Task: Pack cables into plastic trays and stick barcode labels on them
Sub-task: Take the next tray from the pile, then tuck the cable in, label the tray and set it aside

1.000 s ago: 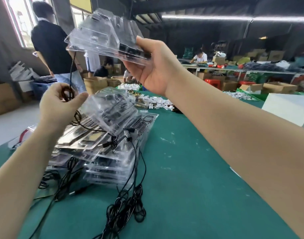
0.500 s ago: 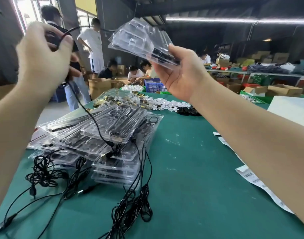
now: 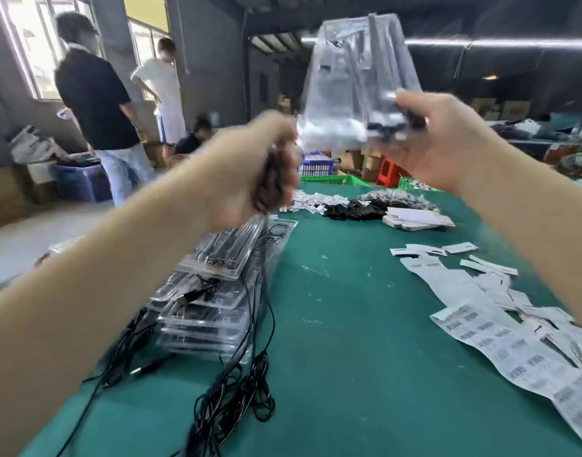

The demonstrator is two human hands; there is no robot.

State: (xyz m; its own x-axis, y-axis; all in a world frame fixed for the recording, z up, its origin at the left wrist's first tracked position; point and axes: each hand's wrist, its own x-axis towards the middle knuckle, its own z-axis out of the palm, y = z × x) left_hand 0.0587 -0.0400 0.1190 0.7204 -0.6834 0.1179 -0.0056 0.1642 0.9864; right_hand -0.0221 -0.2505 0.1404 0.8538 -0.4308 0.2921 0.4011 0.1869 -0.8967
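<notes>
One clear tray point(image 3: 355, 94) in right grip point(image 3: 438, 143), one black cable point(image 3: 269, 183) bunched in left grip point(image 3: 246, 173).

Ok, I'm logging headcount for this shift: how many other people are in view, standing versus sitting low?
Standing: 2, the person in a black shirt and the person in a white shirt
Sitting low: 1, the person in dark clothes beyond the table
Total: 3
</notes>
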